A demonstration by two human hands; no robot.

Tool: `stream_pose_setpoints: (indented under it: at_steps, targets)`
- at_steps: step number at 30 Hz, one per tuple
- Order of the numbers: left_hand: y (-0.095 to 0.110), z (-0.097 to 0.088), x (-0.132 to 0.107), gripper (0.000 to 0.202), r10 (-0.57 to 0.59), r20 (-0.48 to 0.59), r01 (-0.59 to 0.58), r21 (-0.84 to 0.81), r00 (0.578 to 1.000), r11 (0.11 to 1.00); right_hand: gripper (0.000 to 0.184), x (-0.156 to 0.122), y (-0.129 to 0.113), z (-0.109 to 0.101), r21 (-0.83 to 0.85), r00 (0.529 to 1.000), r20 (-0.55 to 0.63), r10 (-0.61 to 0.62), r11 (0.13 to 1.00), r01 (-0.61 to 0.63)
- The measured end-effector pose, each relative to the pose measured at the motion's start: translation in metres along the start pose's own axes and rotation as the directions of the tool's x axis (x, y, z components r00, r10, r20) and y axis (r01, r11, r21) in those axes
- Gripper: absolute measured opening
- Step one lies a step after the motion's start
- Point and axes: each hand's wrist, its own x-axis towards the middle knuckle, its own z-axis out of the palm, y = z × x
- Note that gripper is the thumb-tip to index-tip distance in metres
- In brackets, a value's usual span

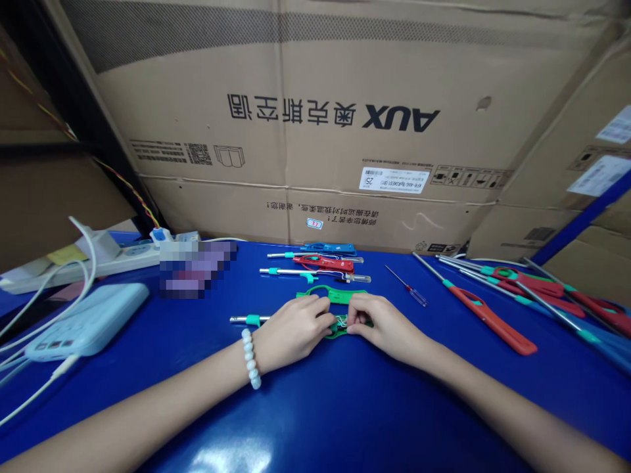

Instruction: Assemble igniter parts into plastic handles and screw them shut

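Observation:
In the middle of the table lies an opened green gas lighter (338, 332), its handle half showing small white wires and parts inside. My left hand (302, 328) is closed on the left part of this half, over the foot of its metal tube (238, 319). The thumb and fingers of my right hand (378, 319) are closed at the right end, close to the wires; the exact part pinched is hidden. Just behind my hands lies the loose green handle cover (340, 296). A beaded bracelet (250, 358) circles my left wrist.
Behind lie opened red (325, 264) and blue lighter parts (329, 249). A small screwdriver (417, 295) and an orange-red lighter (493, 320) lie right, beside several piled lighters (547, 284). Left are a power bank (93, 318), cables and a power strip (133, 261). Cardboard (315, 151) walls the back.

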Motion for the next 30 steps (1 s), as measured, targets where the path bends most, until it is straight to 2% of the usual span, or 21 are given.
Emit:
stream_pose_setpoints:
  at_steps: [2,5,9,13,18,24,30]
  targets:
    - [0.001,0.0,0.0,0.021,-0.004,0.009,0.004,0.013,1.0,1.0,0.019,-0.002,-0.002,-0.002,-0.084,0.999,0.015,-0.036,0.996,0.037]
    - [0.002,0.0,0.0,0.019,-0.004,0.013,0.003,0.047,1.0,0.999,0.014,-0.005,-0.003,-0.009,-0.165,0.992,0.102,-0.076,0.982,0.093]
    - [0.003,0.0,0.0,0.017,0.032,0.014,-0.033,0.136,0.999,0.99,0.005,-0.008,-0.003,-0.022,-0.172,0.972,0.224,-0.072,0.979,0.112]
    - [0.009,-0.002,0.0,0.018,0.084,0.027,-0.088,0.205,0.996,0.975,0.009,-0.011,-0.007,-0.03,-0.186,0.955,0.294,-0.038,0.978,0.096]
    - [0.02,-0.004,0.0,0.014,0.121,0.077,-0.138,0.292,0.99,0.946,0.014,-0.012,-0.013,-0.031,-0.27,0.952,0.301,-0.058,0.952,0.143]
    - [0.019,-0.004,-0.001,0.011,0.108,0.049,-0.118,0.286,0.993,0.951,0.022,-0.014,-0.014,-0.032,-0.298,0.938,0.317,-0.138,0.925,0.237]
    - [0.023,-0.008,-0.001,0.012,0.092,0.127,-0.129,0.327,0.988,0.936,0.028,-0.017,-0.018,-0.03,-0.379,0.928,0.347,-0.135,0.885,0.271]
